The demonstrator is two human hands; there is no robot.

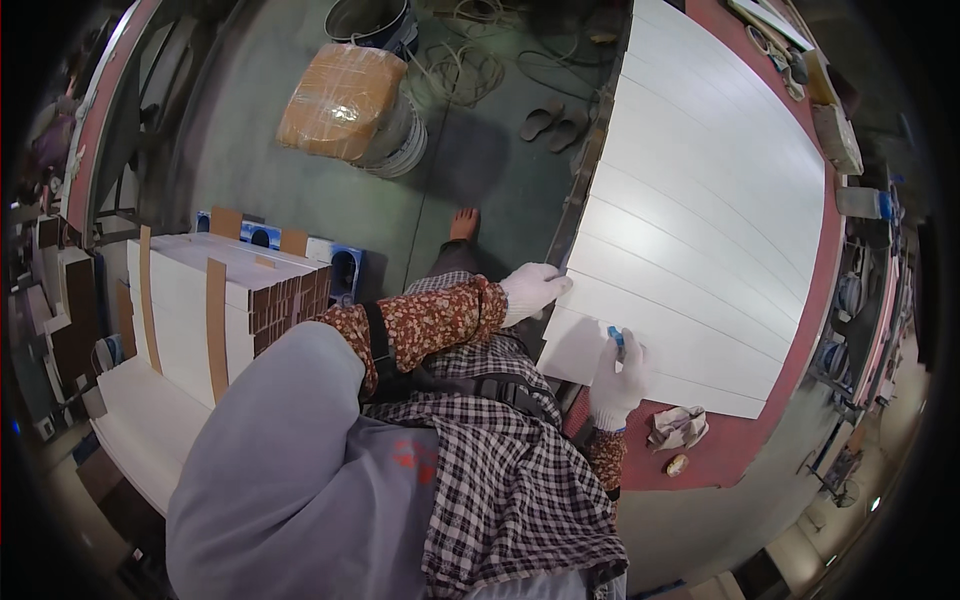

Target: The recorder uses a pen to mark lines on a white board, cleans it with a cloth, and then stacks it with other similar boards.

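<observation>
Several long white boards (690,215) lie edge to edge on a red-topped bench to my right. At their near left end, my left hand (533,292), in a white knit glove, has its fingers curled together at the edge of a white board. My right hand (618,382), gloved too, is over the nearest boards. Its fingers close on a small blue object (615,337), mostly hidden, whose kind I cannot make out. The board under it carries a shadow.
A stack of white panels (190,300) with brown strips stands at left. Beyond are a plastic-wrapped brown package (340,100) on a white bucket (402,140), slippers (553,126) and coiled hose (465,75). A crumpled cloth (678,428) lies on the red bench top (720,455).
</observation>
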